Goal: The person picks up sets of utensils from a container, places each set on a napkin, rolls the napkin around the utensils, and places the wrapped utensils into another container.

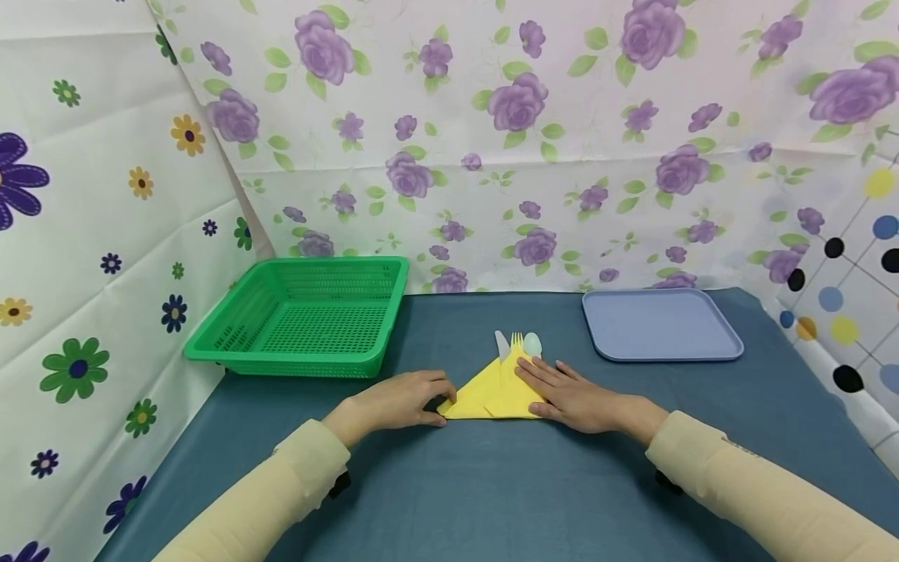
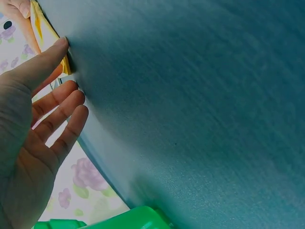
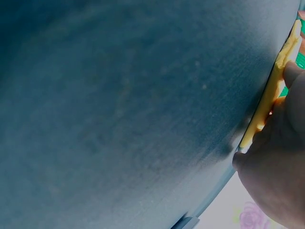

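A yellow napkin [image 1: 485, 394], folded to a triangle, lies on the table with a pale knife [image 1: 502, 344], a yellow fork [image 1: 517, 340] and a pale mint spoon [image 1: 532, 344] sticking out at its top; their lower parts are hidden in the folds. My left hand [image 1: 410, 400] pinches the napkin's left corner between thumb and index finger, the other fingers [image 2: 64, 117] spread beyond it. Flat over the right side of the napkin rests my right hand [image 1: 579, 398], fingers straight, fingertips just below the spoon.
At the back left stands a green basket [image 1: 295, 365] with perforated walls. A blue-grey tray [image 1: 660, 324] lies at the back right. The blue cloth-covered table [image 1: 492, 492] meets flowered sheets [image 1: 477, 195] at the back and sides.
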Action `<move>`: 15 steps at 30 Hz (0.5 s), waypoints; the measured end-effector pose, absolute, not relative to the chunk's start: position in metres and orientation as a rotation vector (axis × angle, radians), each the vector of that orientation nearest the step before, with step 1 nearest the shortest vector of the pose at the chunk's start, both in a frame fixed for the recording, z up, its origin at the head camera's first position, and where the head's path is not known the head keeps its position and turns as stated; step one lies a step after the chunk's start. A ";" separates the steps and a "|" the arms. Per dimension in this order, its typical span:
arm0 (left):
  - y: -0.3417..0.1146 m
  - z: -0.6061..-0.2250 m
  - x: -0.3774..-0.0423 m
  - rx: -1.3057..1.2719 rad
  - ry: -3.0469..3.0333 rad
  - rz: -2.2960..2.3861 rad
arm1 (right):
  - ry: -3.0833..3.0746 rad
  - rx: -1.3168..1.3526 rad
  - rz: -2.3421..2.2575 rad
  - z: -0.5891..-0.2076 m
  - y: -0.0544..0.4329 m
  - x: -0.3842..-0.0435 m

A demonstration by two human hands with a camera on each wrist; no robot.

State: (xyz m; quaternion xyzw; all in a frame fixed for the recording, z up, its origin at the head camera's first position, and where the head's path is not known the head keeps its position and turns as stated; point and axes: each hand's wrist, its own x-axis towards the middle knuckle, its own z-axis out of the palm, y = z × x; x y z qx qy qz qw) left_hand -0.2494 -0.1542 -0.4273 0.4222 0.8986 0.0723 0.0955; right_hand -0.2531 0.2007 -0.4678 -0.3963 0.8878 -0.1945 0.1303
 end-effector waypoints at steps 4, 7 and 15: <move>-0.156 -0.428 -0.249 1.275 2.666 0.211 | 2.582 -1.149 -0.546 -0.467 0.200 -0.253; -0.157 -0.429 -0.250 1.295 2.669 0.205 | 2.582 -1.165 -0.551 -0.466 0.200 -0.253; -0.158 -0.433 -0.251 1.318 2.670 0.260 | 2.574 -1.170 -0.584 -0.469 0.201 -0.255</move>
